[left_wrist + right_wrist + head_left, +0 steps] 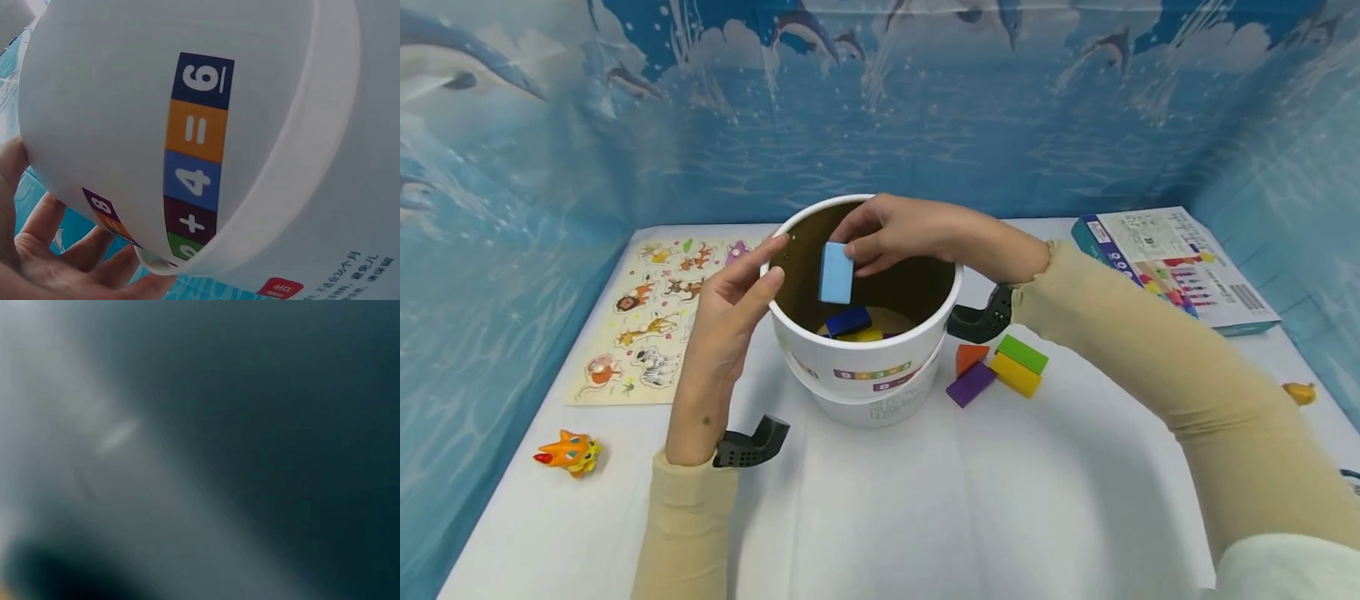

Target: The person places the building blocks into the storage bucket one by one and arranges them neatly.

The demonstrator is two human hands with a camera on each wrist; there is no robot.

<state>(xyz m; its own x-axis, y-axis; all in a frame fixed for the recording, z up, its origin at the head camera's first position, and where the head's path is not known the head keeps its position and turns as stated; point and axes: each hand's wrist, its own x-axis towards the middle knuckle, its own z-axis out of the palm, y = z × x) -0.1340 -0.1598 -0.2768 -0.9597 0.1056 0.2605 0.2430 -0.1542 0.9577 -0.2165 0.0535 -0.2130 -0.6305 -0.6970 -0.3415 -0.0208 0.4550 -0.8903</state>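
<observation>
A white bucket (872, 358) with printed sums on its side stands on the table. My left hand (730, 300) holds its left rim, thumb and forefinger tips over the edge; in the left wrist view other fingers (87, 250) of it lie along the outside wall. Over the bucket's mouth my right hand (898, 233) pinches a light blue rectangular block (836, 273). Below that, a dark blue block (848, 322) and a yellow block (861, 336) lie inside. The right wrist view is blurred, with a pale band across dark.
Right of the bucket lie an orange block (971, 358), a purple block (972, 384), a yellow block (1015, 375) and a green block (1022, 354). An animal puzzle board (602, 333), an orange toy (571, 452) and a printed box (1180, 267) lie further out.
</observation>
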